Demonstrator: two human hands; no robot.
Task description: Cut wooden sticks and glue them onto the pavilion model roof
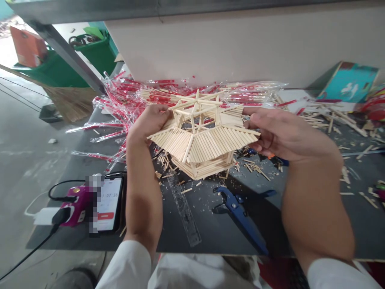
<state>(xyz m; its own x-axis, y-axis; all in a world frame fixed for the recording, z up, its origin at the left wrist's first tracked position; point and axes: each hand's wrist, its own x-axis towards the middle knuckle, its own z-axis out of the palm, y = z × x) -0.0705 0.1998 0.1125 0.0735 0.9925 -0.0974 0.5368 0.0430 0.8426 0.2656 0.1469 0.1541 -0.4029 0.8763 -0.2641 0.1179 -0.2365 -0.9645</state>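
Both my hands hold up a hexagonal pavilion model made of thin wooden sticks (198, 148), with a tiered, slatted roof and an open spoke frame on top. My left hand (150, 122) grips its left side, fingers curled over the sticks. My right hand (285, 134) grips the right eave. The model is tilted and hangs above the table, touching nothing else I can see. Below it lie loose stick offcuts (164, 162).
The dark worktable (207, 237) holds blue-handled cutters (237, 212), a clear ruler (183, 210), a phone (111, 204), a pink tool (76, 206) with cables, and red-and-clear wrappers (126, 108). A wall (225, 44) stands behind. Green bins (93, 52) and a broom (70, 102) are back left.
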